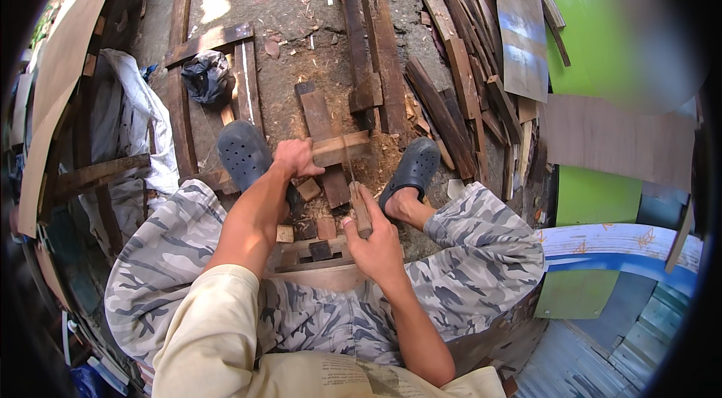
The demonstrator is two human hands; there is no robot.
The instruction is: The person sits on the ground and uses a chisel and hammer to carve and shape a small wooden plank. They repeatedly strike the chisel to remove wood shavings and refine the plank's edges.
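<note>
My left hand [295, 157] is closed around the near end of a short wooden block [342, 147], pressing it down across a darker plank [319, 118] on the ground. My right hand [374, 244] grips the wooden handle [361, 211] of what looks like a handsaw. Its thin blade [351, 170] appears nearly edge-on and runs up against the block, to the right of my left hand. How deep the blade sits in the wood cannot be made out. Small wood offcuts [308, 189] lie just below the left hand.
Dark clogs [244, 156] on my feet flank the work. Sawdust [387, 153] covers the ground between them. Long beams [380, 37] and a stack of planks [462, 59] lie ahead and right. A black plastic bag [206, 78] and a white sack [143, 108] are at left.
</note>
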